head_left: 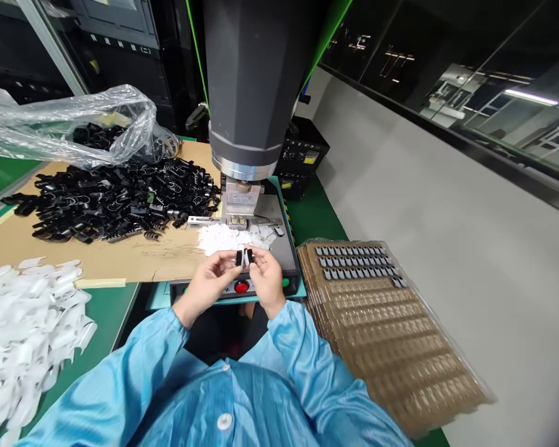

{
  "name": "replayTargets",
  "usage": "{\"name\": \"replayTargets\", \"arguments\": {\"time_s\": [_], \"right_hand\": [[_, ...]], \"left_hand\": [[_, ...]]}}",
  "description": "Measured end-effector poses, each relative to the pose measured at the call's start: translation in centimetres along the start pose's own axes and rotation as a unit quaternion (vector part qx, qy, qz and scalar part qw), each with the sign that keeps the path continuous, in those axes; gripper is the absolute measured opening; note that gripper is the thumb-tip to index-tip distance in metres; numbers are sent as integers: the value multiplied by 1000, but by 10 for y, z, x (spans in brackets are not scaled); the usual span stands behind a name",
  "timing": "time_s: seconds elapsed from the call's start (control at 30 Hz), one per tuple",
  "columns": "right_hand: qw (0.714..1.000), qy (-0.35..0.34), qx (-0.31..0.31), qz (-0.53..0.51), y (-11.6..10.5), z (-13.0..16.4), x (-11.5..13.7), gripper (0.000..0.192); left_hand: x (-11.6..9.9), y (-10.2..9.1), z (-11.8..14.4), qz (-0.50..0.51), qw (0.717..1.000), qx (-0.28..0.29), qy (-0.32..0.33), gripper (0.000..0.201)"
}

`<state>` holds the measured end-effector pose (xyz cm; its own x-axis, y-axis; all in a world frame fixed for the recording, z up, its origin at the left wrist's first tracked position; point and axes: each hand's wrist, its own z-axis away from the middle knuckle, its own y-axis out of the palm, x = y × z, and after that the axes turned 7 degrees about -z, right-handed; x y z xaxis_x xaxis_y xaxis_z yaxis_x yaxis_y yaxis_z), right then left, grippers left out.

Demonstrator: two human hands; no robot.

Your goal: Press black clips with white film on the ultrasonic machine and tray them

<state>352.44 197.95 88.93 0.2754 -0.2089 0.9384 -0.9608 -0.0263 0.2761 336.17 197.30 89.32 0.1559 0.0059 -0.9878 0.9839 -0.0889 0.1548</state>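
Observation:
Just in front of the press, my left hand pinches a small black plastic part. Close beside it, my right hand grips a second small black part with a white piece against it. The two parts are held upright, nearly touching; whether they meet I cannot tell. Behind my fingers, a heap of small white pieces lies on the machine's bed. The dark press head stands above, with a metal fixture under it. Below my hands is a red button.
Black plastic parts are piled on cardboard at left, beside a clear plastic bag. White curved pieces cover the near left. At right, stacked trays carry rows of finished-looking parts. A green button sits on the machine's front.

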Motion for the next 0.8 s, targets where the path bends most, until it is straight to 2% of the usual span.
{"name": "replayTargets", "arguments": {"time_s": [0.17,0.5,0.6,0.7,0.8], "right_hand": [[1000,1,1,24,5,22,11,36],[999,-9,3,41,9,30,16,34],[1000,8,-10,9,10,30,18,33],[997,48,-37,-49,11,29,23,34],[987,95,-36,-126,11,28,30,36]], "left_hand": [[2,7,18,27,1000,3,9,47],[0,4,21,58,998,0,-12,44],[1,2,21,109,993,-6,-37,40],[0,-4,20,190,978,31,-82,40],[-3,-9,20,248,960,56,-120,40]]}}
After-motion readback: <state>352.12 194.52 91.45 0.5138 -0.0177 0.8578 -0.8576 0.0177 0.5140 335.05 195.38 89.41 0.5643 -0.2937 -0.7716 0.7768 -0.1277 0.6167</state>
